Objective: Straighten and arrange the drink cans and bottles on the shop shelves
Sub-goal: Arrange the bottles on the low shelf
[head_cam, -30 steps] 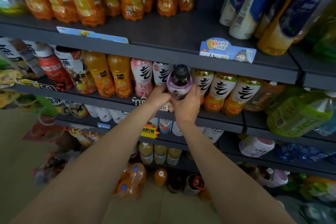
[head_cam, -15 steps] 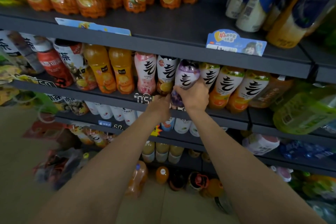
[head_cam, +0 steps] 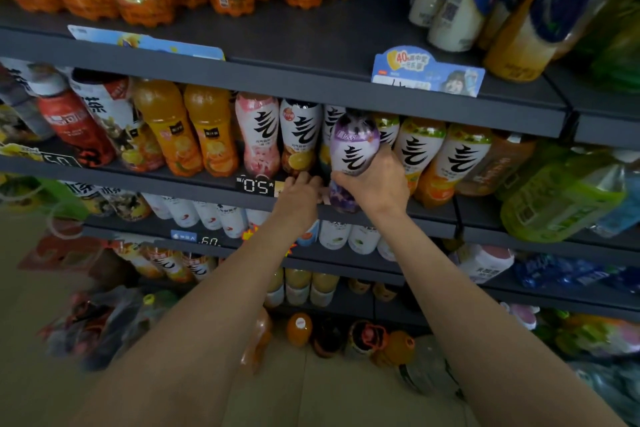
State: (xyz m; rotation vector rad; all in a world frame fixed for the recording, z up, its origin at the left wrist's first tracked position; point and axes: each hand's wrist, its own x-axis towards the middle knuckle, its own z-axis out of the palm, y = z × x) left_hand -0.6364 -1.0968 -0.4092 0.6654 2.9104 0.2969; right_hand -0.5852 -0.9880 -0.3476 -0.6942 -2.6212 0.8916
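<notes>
A purple bottle (head_cam: 351, 149) with a white label and a black character stands at the front edge of the middle shelf (head_cam: 429, 215), in a row of like bottles. My right hand (head_cam: 375, 184) grips it round its lower half. My left hand (head_cam: 301, 196) rests on the shelf lip just left of it, fingers curled over the edge by the price tag (head_cam: 258, 185). A pink bottle (head_cam: 258, 135) and an orange-fruit bottle (head_cam: 299, 135) stand to the left, and yellow-topped bottles (head_cam: 419, 152) to the right.
Orange juice bottles (head_cam: 187, 128) and tea bottles fill the left of the same shelf. Green bottles (head_cam: 561, 198) lie at the right. The upper shelf (head_cam: 311, 42) carries orange and blue bottles. Lower shelves hold white bottles (head_cam: 339, 236); several bottles stand on the floor (head_cam: 299, 329).
My right hand carried the purple bottle from in front of the shelf into the row and set it upright. My left hand let go of it and dropped to the shelf lip.
</notes>
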